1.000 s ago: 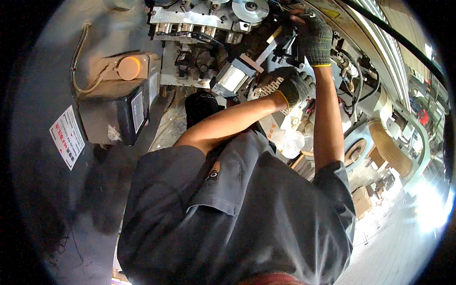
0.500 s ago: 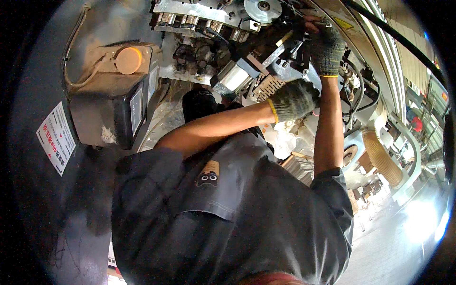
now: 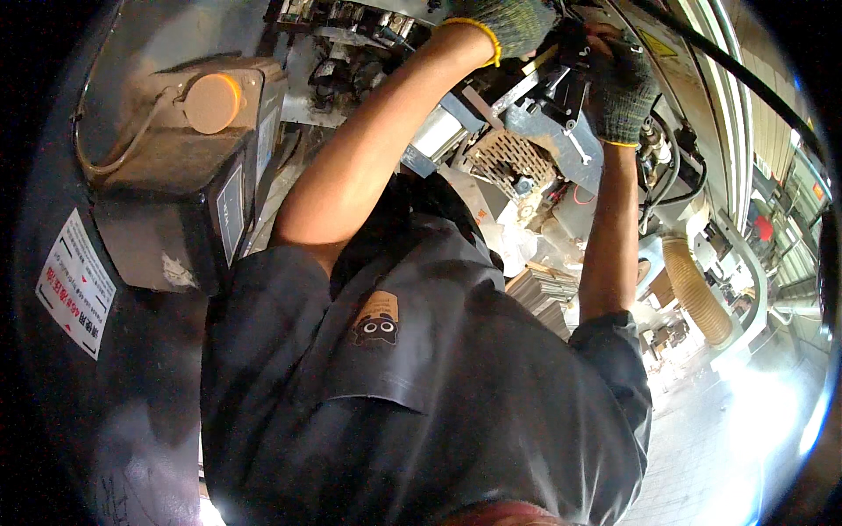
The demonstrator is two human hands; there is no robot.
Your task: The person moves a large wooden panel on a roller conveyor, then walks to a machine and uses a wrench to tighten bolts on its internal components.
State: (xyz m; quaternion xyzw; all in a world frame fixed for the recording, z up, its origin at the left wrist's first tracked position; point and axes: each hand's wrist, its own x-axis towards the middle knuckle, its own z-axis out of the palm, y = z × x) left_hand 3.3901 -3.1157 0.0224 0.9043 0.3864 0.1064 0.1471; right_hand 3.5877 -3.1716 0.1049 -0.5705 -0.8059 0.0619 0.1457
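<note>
One big, dusty machine [image 3: 342, 79] fills the top, and I think work inside it is under way; what is done or left, I can't tell. The left hand [image 3: 513, 24] reaches over it, fingers hidden, so I can't see its grip. The right hand [image 3: 623, 88] curls by some dark parts [image 3: 574, 51], and I can't tell if it holds one. A plate full of slots [image 3: 504, 158] sits below the left hand, and a small silver bar [image 3: 576, 142] is just beside the right hand.
</note>
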